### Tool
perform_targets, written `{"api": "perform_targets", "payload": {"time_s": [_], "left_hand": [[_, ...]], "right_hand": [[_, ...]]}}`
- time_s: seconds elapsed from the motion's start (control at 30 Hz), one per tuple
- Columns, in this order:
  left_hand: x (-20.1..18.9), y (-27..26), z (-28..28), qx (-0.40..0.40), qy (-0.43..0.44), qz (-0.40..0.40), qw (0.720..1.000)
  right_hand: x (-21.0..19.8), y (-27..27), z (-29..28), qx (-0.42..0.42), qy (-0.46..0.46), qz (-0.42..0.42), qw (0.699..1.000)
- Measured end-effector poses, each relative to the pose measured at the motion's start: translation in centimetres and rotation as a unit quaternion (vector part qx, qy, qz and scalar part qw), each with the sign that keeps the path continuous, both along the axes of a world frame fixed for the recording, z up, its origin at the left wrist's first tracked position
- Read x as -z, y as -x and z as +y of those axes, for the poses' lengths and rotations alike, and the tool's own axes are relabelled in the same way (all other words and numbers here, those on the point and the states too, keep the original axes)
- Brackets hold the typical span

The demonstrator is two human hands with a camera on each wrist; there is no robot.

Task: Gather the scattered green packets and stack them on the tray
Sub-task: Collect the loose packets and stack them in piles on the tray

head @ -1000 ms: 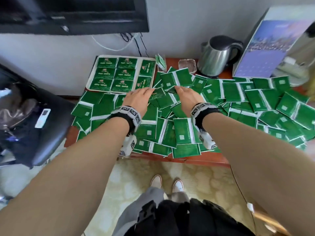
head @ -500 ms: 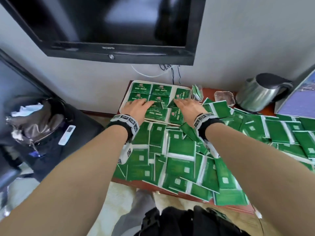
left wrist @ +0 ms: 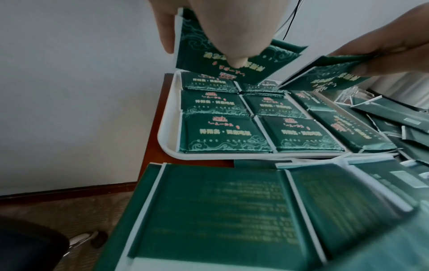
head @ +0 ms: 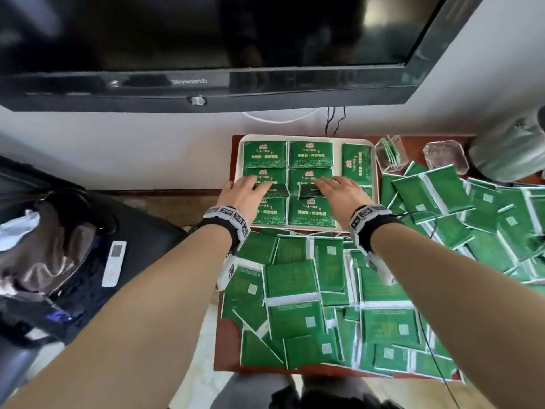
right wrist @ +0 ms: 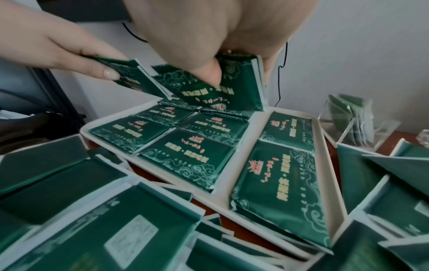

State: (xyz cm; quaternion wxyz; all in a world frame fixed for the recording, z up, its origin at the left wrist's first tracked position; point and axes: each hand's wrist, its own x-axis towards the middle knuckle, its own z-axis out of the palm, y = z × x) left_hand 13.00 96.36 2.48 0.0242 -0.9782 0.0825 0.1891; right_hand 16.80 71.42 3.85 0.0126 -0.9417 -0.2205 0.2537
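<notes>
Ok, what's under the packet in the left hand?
The white plastic tray, its middle green foil packets lying face up. The held green packet hangs tilted above them; the back row is partly covered.

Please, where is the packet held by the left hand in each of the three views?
Head: packet at centre, over the tray's middle row.
Left wrist: top centre, pinched by the left hand.
Right wrist: upper left.
Shared landmark: white tray.

Both bare arms outstretched side by side, left hand (head: pixel 242 193) and right hand (head: pixel 342 193) palms down, each pinching a packet.
</notes>
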Motion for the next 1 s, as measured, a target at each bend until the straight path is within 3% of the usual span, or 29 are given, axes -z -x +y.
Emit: {"api": "perform_targets", "payload": {"time_s": [0.1, 0.37, 1.0], "left_hand": [[1.9, -1.9, 0.3, 0.0, 0.013, 0.0, 1.0], [5.2, -4.9, 0.8, -0.01, 0.017, 0.032, 0.999], [7.5, -4.8, 1.0, 0.015, 0.027, 0.034, 0.999]], "right_hand": [[1.1, -1.7, 0.3, 0.01, 0.006, 0.007, 1.0], [4.6, -5.1, 1.8, -0.058, 0.016, 0.013, 0.998], [8.3, -4.3, 1.4, -0.047, 0.03, -0.036, 0.998]]}}
